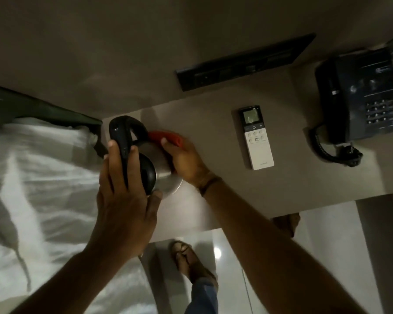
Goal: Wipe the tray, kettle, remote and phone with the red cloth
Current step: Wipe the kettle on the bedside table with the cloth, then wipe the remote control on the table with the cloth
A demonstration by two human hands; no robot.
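A steel kettle point(168, 180) with a black lid and black handle stands at the left end of the brown bedside table point(236, 189). My left hand point(125, 196) grips the kettle's handle and lid from above. My right hand point(182, 159) presses the red cloth point(168, 137) against the kettle's far right side. The white remote point(258, 141) lies flat in the middle of the table, apart from both hands. The black phone point(359, 100) sits at the table's far right with its coiled cord in front. No tray is in view.
A bed with white sheets point(43, 177) borders the table on the left. A black socket panel point(243, 62) is set in the wall behind. Below the table's near edge are a glossy floor and my sandalled feet point(186, 259).
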